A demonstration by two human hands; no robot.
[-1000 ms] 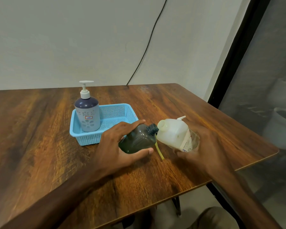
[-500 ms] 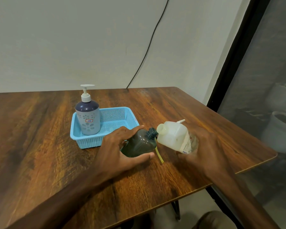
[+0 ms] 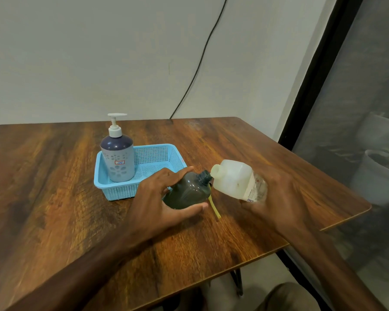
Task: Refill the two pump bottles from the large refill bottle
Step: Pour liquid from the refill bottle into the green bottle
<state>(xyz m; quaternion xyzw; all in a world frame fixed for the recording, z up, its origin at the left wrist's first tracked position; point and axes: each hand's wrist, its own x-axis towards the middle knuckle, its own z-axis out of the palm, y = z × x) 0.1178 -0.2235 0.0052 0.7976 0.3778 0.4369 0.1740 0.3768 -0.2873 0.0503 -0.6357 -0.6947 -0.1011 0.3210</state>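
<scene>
My left hand (image 3: 153, 205) grips a dark green bottle (image 3: 186, 191) and tilts it, with its dark neck pointing right. My right hand (image 3: 279, 194) holds a white translucent bottle (image 3: 234, 178) with a label, tipped so its open mouth meets the dark bottle's neck. Both are just above the wooden table (image 3: 54, 198). A thin yellow tube (image 3: 214, 208) slants down to the table under the two necks. A grey and purple pump bottle (image 3: 117, 158) with a white pump stands upright in the left end of a blue basket (image 3: 157, 153).
The table's right edge (image 3: 346, 221) and front edge lie close to my hands. A black cable (image 3: 200, 61) runs down the wall behind the table. A dark screen panel (image 3: 357, 108) with pots behind it stands at the right.
Both hands keep the two bottles neck to mouth, with almost no movement. The view has shifted slightly.
</scene>
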